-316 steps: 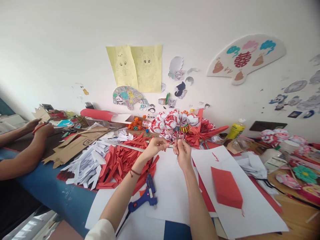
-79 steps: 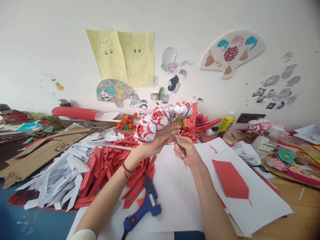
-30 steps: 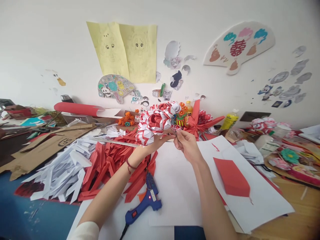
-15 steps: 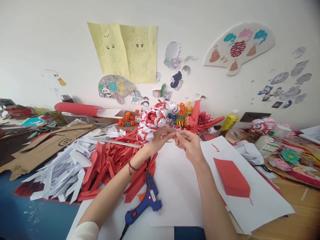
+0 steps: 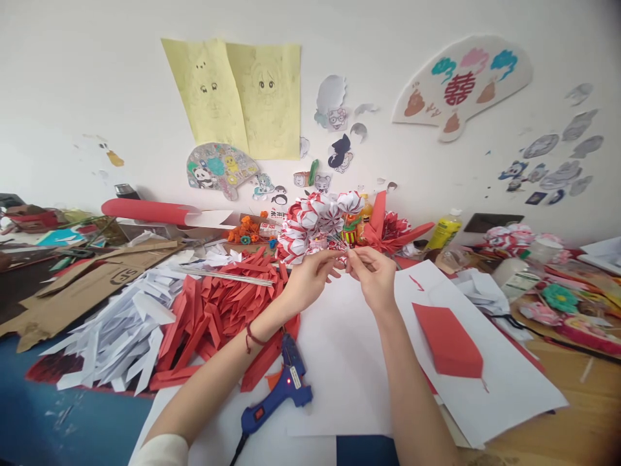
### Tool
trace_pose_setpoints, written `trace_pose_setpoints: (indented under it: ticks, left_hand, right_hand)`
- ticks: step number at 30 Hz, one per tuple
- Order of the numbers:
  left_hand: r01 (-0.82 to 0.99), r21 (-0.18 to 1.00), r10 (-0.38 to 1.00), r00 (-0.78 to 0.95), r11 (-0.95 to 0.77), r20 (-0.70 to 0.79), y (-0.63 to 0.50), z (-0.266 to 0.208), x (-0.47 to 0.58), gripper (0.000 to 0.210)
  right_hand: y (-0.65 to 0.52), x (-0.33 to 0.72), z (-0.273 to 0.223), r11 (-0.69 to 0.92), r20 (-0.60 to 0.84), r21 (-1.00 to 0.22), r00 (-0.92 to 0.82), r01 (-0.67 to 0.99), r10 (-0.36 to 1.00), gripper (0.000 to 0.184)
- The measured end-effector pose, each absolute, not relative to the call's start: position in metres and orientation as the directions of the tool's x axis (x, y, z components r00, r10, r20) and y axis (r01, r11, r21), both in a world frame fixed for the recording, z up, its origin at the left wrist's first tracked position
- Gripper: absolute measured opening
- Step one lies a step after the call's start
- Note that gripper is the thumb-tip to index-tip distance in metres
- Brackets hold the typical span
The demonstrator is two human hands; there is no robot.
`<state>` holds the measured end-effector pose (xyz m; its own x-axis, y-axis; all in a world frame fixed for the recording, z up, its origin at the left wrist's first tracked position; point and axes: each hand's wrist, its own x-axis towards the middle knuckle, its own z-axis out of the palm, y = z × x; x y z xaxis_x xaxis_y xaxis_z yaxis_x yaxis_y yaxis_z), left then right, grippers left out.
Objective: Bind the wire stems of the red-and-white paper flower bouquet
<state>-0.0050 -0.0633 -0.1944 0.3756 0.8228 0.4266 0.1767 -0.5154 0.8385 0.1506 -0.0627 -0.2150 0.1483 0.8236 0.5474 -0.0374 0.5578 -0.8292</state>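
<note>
Several red-and-white folded paper flowers (image 5: 315, 220) form a bunch just beyond my hands, with thin wire-like stems coming together near my fingertips. My left hand (image 5: 310, 277) is closed, its thumb and fingertips pinching at those stems from the left. From the right, my right hand (image 5: 373, 275) pinches the stem ends between thumb and forefinger. The fingertips of both hands nearly meet; exactly which stems each one grips is too small to make out. Below my left forearm a blue hot glue gun (image 5: 281, 395) lies on white paper, a red light lit on it.
Piles of folded white paper strips (image 5: 116, 323) and red paper strips (image 5: 213, 310) lie to the left, beside flattened cardboard (image 5: 82, 285). On the right are a red paper stack (image 5: 449, 340) on a white sheet (image 5: 509, 382), a yellow bottle (image 5: 445, 230) and assorted craft items.
The flower bunch has turned and swung rightward, so more white flower faces and the stems show. My left hand has moved slightly right; its other fingers have spread lower.
</note>
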Motion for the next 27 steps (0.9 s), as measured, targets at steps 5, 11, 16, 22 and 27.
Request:
trace_pose_setpoints:
  ticks: [5,11,16,22,27]
  left_hand:
    - [0.148,0.865,0.819,0.429,-0.48,0.381,-0.07,-0.19,-0.006,0.026]
    - [0.799,0.292,0.792,0.335,-0.526,0.511,-0.085,-0.185,-0.001,0.024]
    - [0.915,-0.145,0.766,0.396,-0.377,0.507,-0.097,-0.185,0.009,0.021]
    - [0.826,-0.395,0.559,0.563,-0.402,0.608,-0.099,-0.175,0.004,0.022]
    - [0.582,-0.622,0.337,0.812,-0.524,0.476,-0.086,-0.146,0.003,0.034]
  right_hand:
    - [-0.065,0.152,-0.214,0.578,0.57,-0.816,0.175,0.007,0.803,0.025]
    - [-0.066,0.152,-0.215,0.605,0.62,-0.784,0.141,0.138,0.772,0.025]
    - [-0.066,0.151,-0.217,0.627,0.671,-0.733,0.129,0.265,0.73,0.025]
    - [-0.065,0.152,-0.22,0.657,0.821,-0.467,0.014,0.592,0.571,0.022]
    - [-0.061,0.153,-0.224,0.675,0.882,-0.236,-0.138,0.699,0.451,0.023]
